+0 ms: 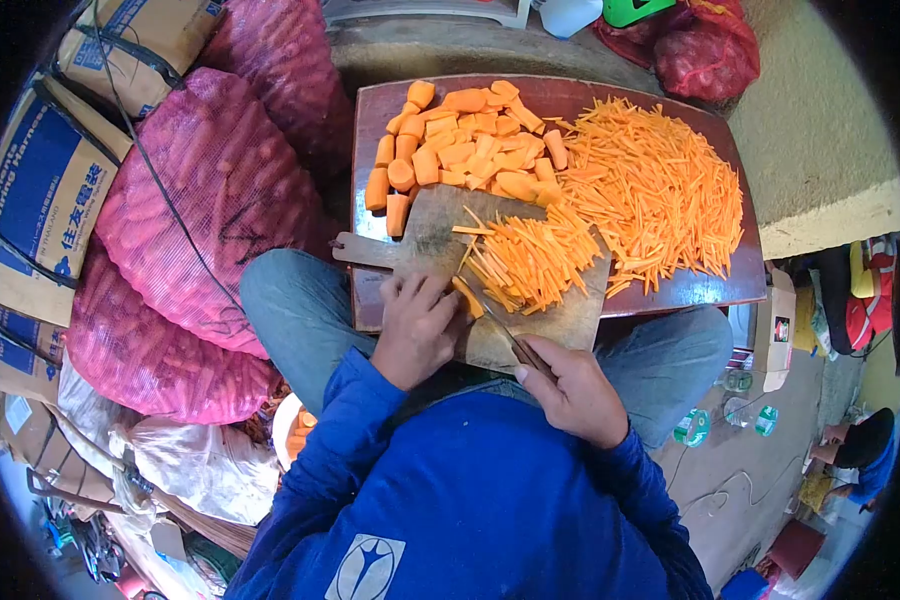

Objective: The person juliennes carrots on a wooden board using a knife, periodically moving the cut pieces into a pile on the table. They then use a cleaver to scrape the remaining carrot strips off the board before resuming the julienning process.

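Note:
My right hand is closed round the handle of a knife, whose blade points up and left across the wooden cutting board. Beside the blade, the curled fingers of my left hand press on a piece of carrot; part of it is hidden under them. A heap of carrot sticks lies on the board just past the knife. Behind the board are peeled carrot chunks, and to their right spreads a large pile of carrot strips.
The board rests on a low dark-red table between my knees. Pink mesh sacks of carrots stand at left, near cardboard boxes. A white bucket with carrot pieces sits by my left side. Another person is at far right.

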Demonstrator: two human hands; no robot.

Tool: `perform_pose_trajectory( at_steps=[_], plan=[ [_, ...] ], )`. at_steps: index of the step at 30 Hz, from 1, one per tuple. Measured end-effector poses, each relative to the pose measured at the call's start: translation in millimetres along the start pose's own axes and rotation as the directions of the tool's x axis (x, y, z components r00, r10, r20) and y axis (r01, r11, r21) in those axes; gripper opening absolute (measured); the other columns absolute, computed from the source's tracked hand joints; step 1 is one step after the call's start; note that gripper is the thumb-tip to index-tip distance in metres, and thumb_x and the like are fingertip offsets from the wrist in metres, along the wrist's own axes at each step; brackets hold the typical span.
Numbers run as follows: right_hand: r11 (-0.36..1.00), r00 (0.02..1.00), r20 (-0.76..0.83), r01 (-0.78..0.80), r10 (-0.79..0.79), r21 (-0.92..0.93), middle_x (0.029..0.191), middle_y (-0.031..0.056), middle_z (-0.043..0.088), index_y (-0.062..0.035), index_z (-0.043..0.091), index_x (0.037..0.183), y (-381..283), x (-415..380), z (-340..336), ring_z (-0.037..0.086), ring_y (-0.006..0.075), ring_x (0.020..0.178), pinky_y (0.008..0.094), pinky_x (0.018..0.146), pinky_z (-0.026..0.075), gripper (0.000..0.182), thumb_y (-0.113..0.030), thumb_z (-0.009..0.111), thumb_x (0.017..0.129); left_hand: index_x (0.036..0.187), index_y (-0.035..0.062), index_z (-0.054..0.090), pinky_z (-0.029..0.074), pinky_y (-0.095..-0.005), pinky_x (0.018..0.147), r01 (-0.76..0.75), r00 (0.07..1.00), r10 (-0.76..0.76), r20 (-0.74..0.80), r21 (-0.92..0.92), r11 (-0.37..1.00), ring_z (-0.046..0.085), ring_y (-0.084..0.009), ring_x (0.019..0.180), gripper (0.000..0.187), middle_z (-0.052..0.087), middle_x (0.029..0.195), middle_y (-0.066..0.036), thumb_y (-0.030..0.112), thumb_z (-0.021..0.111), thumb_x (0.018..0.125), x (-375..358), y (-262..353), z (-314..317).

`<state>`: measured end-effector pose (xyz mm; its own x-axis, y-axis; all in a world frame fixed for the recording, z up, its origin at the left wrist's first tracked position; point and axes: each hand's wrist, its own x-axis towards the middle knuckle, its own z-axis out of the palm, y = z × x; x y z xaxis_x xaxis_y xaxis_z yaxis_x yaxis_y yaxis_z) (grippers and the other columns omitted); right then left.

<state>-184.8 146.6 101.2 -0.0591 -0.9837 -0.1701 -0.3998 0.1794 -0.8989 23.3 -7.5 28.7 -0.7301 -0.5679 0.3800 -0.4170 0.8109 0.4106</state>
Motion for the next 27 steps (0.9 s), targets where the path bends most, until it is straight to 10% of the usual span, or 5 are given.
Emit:
perform_pose_trajectory(
  at_steps=[10, 27],
  plan=[
    [0.965, 0.996, 0.077, 0.067, -0.049, -0.253, 0.101, 0.0323, 0.072, 0.0018, 0.055, 0.132, -12, -3, 13, 0.070, 0.0548, 0.090, 0.0599, 0.078, 0.056, 0.037, -0.023, 0.063, 0.106, 0.116, 0.0037, 0.074, 0.039, -0.0497, 0.095, -0.122, 0.992, 0.119, 0.038, 0.115, 0.986, 0.057, -0.0296, 0.114, 0.040, 0.065, 0.124, -0.009, 0.017, 0.069, 0.079, -10, -7, 12],
    [0.955, 0.995, 0.104, 0.037, -0.007, -0.295, 0.089, 0.0345, 0.071, 0.0020, 0.050, 0.131, -8, 33, 26, 0.069, 0.0568, 0.082, 0.0668, 0.074, 0.053, 0.036, -0.026, 0.057, 0.109, 0.112, 0.0091, 0.076, 0.038, -0.0488, 0.088, -0.013, 0.997, 0.013, -0.074, -0.006, 1.000, 0.060, -0.0277, 0.106, 0.038, 0.067, 0.107, -0.004, 0.012, 0.083, 0.075, -6, -7, 16]
  ],
)
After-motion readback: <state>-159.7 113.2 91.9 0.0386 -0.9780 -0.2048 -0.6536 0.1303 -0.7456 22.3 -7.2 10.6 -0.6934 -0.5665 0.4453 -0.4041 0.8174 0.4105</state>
